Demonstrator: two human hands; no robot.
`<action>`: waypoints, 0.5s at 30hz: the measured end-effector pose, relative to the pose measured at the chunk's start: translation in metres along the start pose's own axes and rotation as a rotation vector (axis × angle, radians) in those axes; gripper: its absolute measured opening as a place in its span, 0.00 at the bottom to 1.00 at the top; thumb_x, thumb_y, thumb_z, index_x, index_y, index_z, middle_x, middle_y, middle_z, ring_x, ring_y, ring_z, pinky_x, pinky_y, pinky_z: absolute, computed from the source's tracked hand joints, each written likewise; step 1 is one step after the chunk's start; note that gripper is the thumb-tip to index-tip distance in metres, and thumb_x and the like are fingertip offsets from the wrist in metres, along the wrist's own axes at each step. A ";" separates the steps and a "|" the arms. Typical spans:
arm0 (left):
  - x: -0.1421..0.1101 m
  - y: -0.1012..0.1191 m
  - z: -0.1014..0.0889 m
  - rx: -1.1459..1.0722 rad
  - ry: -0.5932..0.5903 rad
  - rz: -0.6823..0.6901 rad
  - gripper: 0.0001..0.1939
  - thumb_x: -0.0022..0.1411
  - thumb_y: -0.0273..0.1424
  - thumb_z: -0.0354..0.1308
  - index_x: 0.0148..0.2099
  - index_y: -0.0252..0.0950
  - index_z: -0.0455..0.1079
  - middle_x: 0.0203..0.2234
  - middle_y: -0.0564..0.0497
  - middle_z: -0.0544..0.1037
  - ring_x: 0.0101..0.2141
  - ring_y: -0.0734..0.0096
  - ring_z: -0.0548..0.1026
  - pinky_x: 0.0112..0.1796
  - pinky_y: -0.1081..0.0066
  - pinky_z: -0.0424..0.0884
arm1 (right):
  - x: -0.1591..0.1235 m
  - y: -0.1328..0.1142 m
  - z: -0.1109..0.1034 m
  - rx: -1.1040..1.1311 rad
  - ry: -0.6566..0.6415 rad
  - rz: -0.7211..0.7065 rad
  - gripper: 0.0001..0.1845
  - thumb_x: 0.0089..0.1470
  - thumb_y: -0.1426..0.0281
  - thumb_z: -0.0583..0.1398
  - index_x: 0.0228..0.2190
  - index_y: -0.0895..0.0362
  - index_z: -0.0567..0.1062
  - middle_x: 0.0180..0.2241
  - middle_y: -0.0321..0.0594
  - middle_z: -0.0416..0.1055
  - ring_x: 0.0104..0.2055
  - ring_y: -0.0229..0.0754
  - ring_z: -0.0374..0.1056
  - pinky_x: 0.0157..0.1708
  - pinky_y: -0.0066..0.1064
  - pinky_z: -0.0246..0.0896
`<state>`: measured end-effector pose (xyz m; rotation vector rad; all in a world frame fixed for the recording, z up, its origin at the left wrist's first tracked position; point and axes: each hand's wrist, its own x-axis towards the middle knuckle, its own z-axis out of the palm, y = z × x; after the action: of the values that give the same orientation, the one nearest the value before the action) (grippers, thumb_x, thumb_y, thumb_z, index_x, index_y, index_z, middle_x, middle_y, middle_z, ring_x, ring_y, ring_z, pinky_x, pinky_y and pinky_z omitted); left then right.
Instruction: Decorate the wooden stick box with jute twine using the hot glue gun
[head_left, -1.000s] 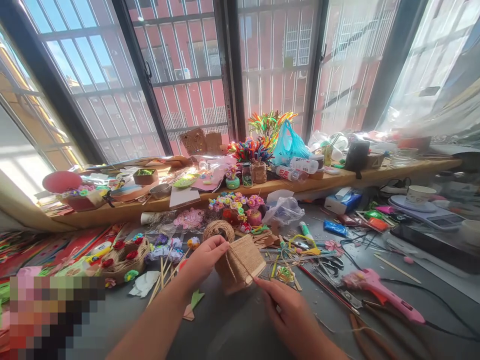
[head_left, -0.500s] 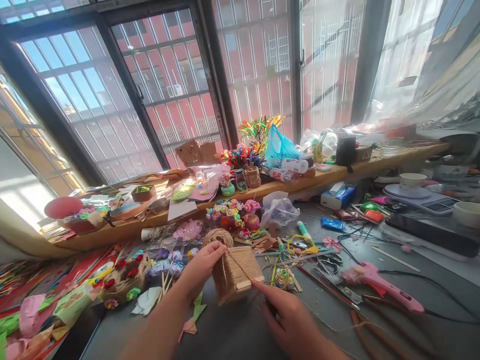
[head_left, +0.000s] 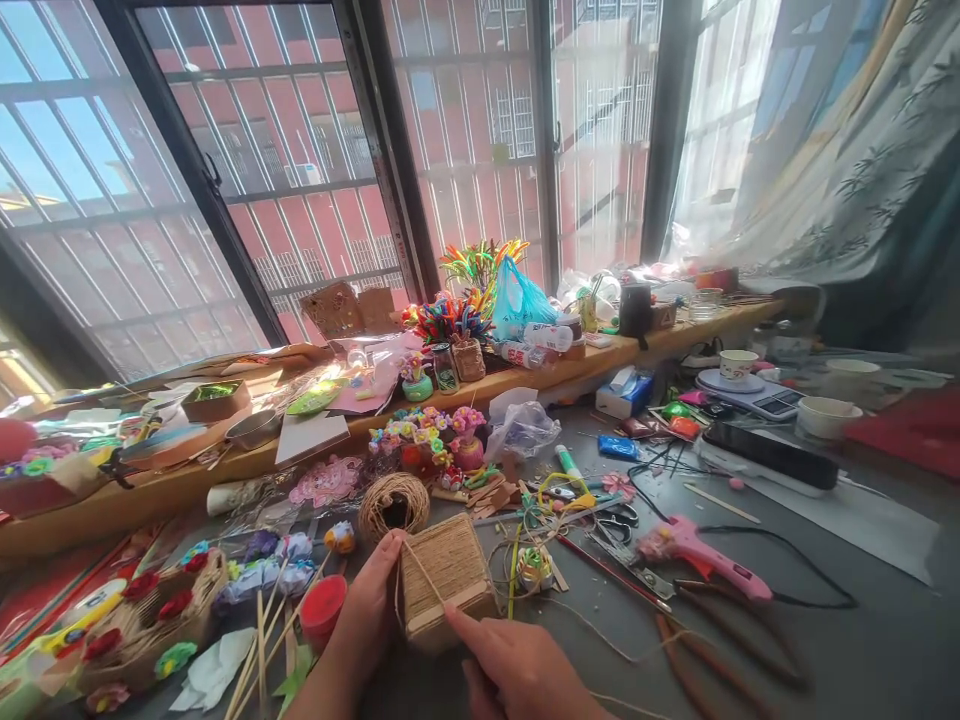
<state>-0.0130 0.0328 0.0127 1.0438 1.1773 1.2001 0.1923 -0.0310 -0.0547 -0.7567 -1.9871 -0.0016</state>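
The left hand (head_left: 375, 585) is closed on the left side of a boxy form wrapped in brown twine (head_left: 454, 560), its thumb at the upper-left corner, over the dark grey tabletop (head_left: 720, 570). A taut, pale twine strand (head_left: 426, 572) slants across to the right hand's (head_left: 521, 660) extended index fingertip; its other fingers curl under, their hold hidden. A hollow brown twine coil (head_left: 375, 508) sits just behind.

Here the box (head_left: 459, 550) is gripped at its side by the left hand (head_left: 369, 598), a strand (head_left: 426, 571) is held taut across it by the right hand (head_left: 517, 660), and the twine ball (head_left: 412, 503) is seen just behind!
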 end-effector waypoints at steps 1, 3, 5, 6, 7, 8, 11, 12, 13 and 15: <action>0.001 0.000 -0.004 0.024 0.026 0.018 0.23 0.45 0.46 0.78 0.39 0.41 0.78 0.42 0.48 0.86 0.59 0.40 0.76 0.55 0.57 0.77 | 0.000 0.000 0.004 -0.007 -0.006 -0.001 0.34 0.63 0.75 0.53 0.68 0.59 0.56 0.26 0.36 0.80 0.19 0.41 0.72 0.17 0.28 0.57; 0.004 -0.001 -0.012 0.082 0.085 0.062 0.22 0.38 0.39 0.80 0.38 0.44 0.80 0.45 0.50 0.86 0.67 0.39 0.68 0.60 0.58 0.74 | -0.002 -0.001 0.017 -0.037 -0.016 -0.006 0.35 0.63 0.72 0.56 0.69 0.60 0.55 0.27 0.37 0.81 0.19 0.41 0.72 0.16 0.28 0.56; 0.006 -0.003 -0.018 0.129 0.126 0.091 0.23 0.34 0.36 0.81 0.37 0.47 0.80 0.47 0.52 0.86 0.70 0.39 0.62 0.64 0.58 0.70 | -0.005 -0.002 0.038 -0.111 -0.031 -0.004 0.37 0.61 0.68 0.60 0.68 0.59 0.57 0.28 0.37 0.81 0.19 0.42 0.72 0.14 0.29 0.53; 0.007 -0.004 -0.020 0.146 0.139 0.098 0.23 0.35 0.37 0.81 0.37 0.47 0.80 0.48 0.52 0.86 0.71 0.39 0.62 0.65 0.57 0.69 | -0.007 -0.003 0.051 -0.163 -0.037 0.002 0.37 0.60 0.66 0.62 0.67 0.58 0.59 0.27 0.36 0.81 0.19 0.43 0.72 0.13 0.30 0.50; 0.008 -0.005 -0.021 0.160 0.149 0.103 0.21 0.37 0.39 0.80 0.37 0.47 0.80 0.49 0.52 0.86 0.71 0.38 0.62 0.66 0.55 0.68 | -0.010 -0.004 0.064 -0.224 -0.035 0.027 0.38 0.58 0.64 0.63 0.66 0.57 0.61 0.25 0.35 0.80 0.17 0.44 0.71 0.12 0.32 0.45; 0.008 -0.005 -0.022 0.169 0.158 0.106 0.21 0.38 0.40 0.79 0.37 0.47 0.81 0.50 0.52 0.86 0.71 0.38 0.62 0.66 0.54 0.68 | -0.013 -0.005 0.077 -0.289 -0.025 0.067 0.39 0.56 0.62 0.65 0.65 0.57 0.62 0.23 0.35 0.79 0.16 0.45 0.70 0.11 0.34 0.41; 0.005 -0.006 -0.020 0.183 0.175 0.119 0.20 0.41 0.42 0.78 0.37 0.46 0.81 0.49 0.50 0.86 0.70 0.37 0.64 0.65 0.52 0.69 | -0.023 -0.008 0.102 -0.345 -0.033 0.101 0.43 0.53 0.57 0.67 0.65 0.57 0.62 0.21 0.35 0.79 0.14 0.45 0.69 0.11 0.37 0.35; 0.003 -0.006 -0.018 0.186 0.175 0.121 0.19 0.41 0.42 0.78 0.38 0.46 0.81 0.48 0.50 0.86 0.69 0.37 0.65 0.64 0.53 0.70 | -0.026 -0.008 0.105 -0.329 -0.049 0.096 0.44 0.53 0.56 0.68 0.65 0.58 0.62 0.21 0.35 0.79 0.15 0.45 0.70 0.12 0.37 0.35; 0.002 -0.005 -0.016 0.187 0.171 0.120 0.19 0.42 0.43 0.78 0.38 0.46 0.81 0.47 0.49 0.87 0.68 0.38 0.67 0.63 0.53 0.71 | -0.027 -0.008 0.105 -0.306 -0.069 0.095 0.45 0.53 0.57 0.68 0.65 0.58 0.61 0.22 0.35 0.80 0.15 0.45 0.71 0.12 0.36 0.35; -0.002 -0.002 -0.013 0.190 0.157 0.113 0.19 0.44 0.43 0.77 0.39 0.45 0.81 0.46 0.48 0.87 0.66 0.38 0.70 0.62 0.52 0.72 | -0.029 -0.007 0.100 -0.251 -0.112 0.099 0.47 0.53 0.57 0.69 0.67 0.58 0.58 0.24 0.36 0.82 0.18 0.45 0.73 0.12 0.35 0.37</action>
<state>-0.0261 0.0301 0.0098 1.1874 1.3911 1.2957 0.1188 -0.0212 -0.1279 -1.0353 -2.0770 -0.1556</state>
